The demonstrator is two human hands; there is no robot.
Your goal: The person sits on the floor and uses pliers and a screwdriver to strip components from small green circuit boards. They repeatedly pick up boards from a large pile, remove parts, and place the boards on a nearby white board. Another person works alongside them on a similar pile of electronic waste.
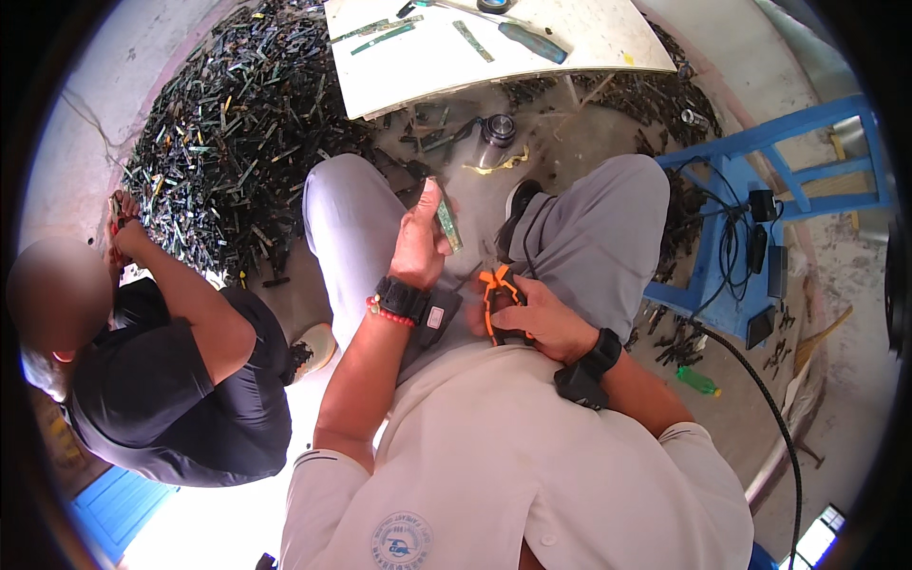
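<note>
One narrow green circuit strip (447,224) stands nearly upright above the lap, clamped in the fingers of the left hand (421,242). Just beside it, lower right, the right hand (535,318) has its fingers closed around orange-handled pliers (494,296). Both hands hover between grey-trousered knees. Ahead, a white counter (608,43) carries more strips and a screwdriver (532,42). A dark scrap heap (228,142) spreads left, where another person's hand (122,228) works.

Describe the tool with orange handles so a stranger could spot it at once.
Start at the person's grey-trousered lap in the middle of the view. Just above the beige shirt, the right hand grips small orange-handled pliers. They are the only bright orange thing there; the left hand beside it holds a narrow green strip.
</note>
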